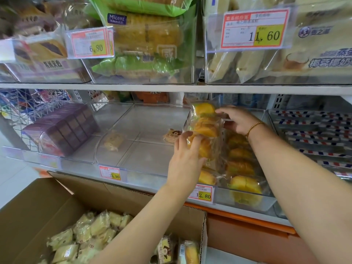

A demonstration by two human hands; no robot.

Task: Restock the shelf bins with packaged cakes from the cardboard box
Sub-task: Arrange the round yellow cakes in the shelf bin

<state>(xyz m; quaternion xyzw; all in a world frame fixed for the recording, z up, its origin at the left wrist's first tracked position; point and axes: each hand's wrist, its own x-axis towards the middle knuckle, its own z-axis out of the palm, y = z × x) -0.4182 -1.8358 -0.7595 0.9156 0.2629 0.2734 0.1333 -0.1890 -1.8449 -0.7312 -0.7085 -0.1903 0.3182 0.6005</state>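
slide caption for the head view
Left hand and right hand hold a bag of cakes at a shelf bin above a cardboard box

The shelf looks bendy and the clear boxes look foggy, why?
Head view: the wide-angle lens bows the shelf edge and stretches the corners; soft, even light leaves pale glare on the clear bin; small print on the price tag is blurry, its big numbers readable.

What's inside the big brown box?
The cardboard box holds a heap of pale yellow packaged cakes, plus a brown-labelled pack and an orange-yellow pack at its right. The left forearm covers some; what lies under the heap is hidden.
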